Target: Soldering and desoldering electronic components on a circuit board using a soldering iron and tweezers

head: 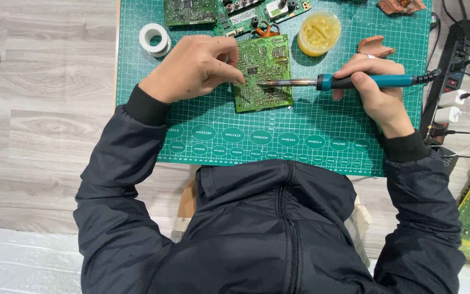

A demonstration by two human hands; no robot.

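A left hand point(197, 68) pinches and steadies a green circuit board point(262, 73) flat on the cutting mat point(300, 136) while the right hand point(376, 90), fist closed, brings a soldering iron point(349, 81) tip to it

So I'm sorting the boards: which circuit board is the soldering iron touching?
The green circuit board at mat centre, steadied by the left hand. The other boards lie untouched along the mat's top edge.
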